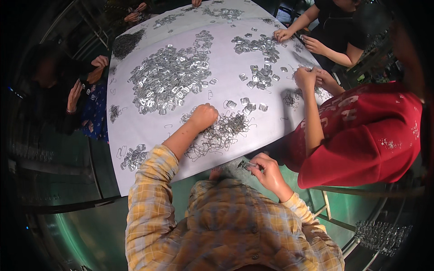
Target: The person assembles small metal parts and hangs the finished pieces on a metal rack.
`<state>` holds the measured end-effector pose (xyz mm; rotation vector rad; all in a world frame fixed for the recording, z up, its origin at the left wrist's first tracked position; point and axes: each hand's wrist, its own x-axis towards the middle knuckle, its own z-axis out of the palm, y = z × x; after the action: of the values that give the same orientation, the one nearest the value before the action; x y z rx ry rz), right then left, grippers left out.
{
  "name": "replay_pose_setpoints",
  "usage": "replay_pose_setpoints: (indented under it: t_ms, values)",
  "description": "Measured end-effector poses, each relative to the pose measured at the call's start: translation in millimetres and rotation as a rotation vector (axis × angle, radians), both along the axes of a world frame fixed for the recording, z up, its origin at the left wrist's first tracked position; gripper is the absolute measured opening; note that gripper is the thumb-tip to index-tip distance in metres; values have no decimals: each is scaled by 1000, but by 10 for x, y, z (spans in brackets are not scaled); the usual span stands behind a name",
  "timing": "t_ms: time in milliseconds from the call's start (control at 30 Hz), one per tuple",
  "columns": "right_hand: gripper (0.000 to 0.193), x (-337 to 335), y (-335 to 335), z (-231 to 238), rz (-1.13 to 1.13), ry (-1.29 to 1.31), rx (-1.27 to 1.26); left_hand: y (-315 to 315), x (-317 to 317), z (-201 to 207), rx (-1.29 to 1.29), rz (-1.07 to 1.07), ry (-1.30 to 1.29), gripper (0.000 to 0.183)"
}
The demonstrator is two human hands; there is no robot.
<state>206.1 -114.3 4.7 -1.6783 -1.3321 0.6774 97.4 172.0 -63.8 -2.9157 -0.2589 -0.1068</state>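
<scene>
My left hand (205, 116) is closed, knuckles up, at the upper left edge of a heap of thin bent wire hooks (228, 131). Its fingertips are hidden, so what they hold cannot be made out. Just off the table's near edge, my right hand (269, 174) pinches a small silver metal piece (250, 166) between thumb and fingers. Dark thin bits stick out beside that piece. A few loose flat metal buckles (247, 106) lie beyond the hook heap, and a small group of buckles (134, 158) rests left of my left forearm.
A large heap of buckles (169, 79) covers the middle of the white table (226, 63). A dark pile (128, 44) sits at its far left corner. Co-workers handle small pieces around the edges; one in a red shirt (361, 135) is close on my right.
</scene>
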Motion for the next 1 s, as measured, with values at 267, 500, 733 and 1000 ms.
replay_pose_setpoints:
  t_ms: [267,500,733,1000]
  values:
    - [12,32,76,14,-86,48,-39,-1167,-221,626,-1278,167,-509,6]
    - [12,33,112,-39,-67,31,-45,-1667,-306,473,-1321,103,-725,10]
    - [12,-47,122,-17,-113,-42,-23,-1846,-252,508,-1028,253,-875,10]
    - [8,-44,104,-128,-91,-143,65,-1898,-192,447,-985,262,-908,11]
